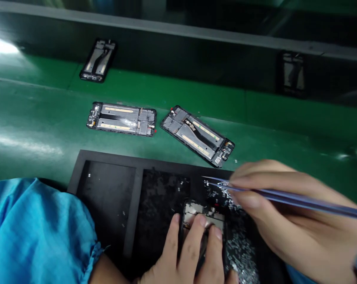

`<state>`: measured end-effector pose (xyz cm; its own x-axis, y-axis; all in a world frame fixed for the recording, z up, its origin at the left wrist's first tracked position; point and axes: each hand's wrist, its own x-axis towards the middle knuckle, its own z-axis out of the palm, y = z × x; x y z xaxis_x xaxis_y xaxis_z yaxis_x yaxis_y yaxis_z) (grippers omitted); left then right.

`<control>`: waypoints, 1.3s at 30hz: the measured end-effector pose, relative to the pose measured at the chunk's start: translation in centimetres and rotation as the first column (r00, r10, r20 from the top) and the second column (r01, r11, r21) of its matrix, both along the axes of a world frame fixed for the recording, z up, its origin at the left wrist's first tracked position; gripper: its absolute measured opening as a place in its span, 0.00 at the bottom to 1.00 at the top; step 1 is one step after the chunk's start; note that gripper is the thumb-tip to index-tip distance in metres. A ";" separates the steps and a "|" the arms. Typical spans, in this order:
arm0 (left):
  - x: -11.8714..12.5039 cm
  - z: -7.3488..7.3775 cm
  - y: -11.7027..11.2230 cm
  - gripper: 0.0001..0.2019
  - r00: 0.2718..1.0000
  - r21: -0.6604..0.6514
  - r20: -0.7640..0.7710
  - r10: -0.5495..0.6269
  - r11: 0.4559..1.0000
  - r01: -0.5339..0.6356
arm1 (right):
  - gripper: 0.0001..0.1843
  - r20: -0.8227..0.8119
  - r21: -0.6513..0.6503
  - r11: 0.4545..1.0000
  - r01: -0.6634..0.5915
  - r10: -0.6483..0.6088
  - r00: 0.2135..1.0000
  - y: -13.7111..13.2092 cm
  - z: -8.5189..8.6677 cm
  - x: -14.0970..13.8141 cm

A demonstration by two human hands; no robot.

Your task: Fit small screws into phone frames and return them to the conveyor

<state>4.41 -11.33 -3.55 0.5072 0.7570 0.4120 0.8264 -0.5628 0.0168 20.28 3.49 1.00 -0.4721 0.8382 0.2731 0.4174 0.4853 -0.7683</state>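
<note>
My left hand lies with its fingers pressed down on an open phone frame that rests in a black compartment tray. My right hand pinches blue tweezers, whose tips hover over a heap of tiny silver parts in the tray's right compartment, just above the phone frame. A blue sleeve covers my left arm.
Two opened phone frames lie on the green conveyor belt beyond the tray. Another phone frame sits further back at the left, and a fourth one is in shadow at the back right. A grey rail runs along the far side.
</note>
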 end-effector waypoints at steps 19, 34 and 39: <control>2.6 -3.3 -2.4 0.32 0.993 -0.055 0.017 0.121 0.991 -0.119 | 0.05 0.125 0.030 0.965 -0.262 0.256 0.958 0.2 -2.3 -1.7; 2.2 -2.5 -2.7 0.28 0.993 -0.115 -0.061 0.103 0.987 -0.109 | 0.06 0.027 0.037 0.968 -0.246 0.245 0.969 0.1 -1.9 -2.8; 1.1 -2.6 -2.7 0.30 0.999 -0.085 -0.037 0.025 0.996 -0.029 | 0.05 0.030 0.024 0.968 -0.249 0.248 0.968 0.1 -2.0 -2.8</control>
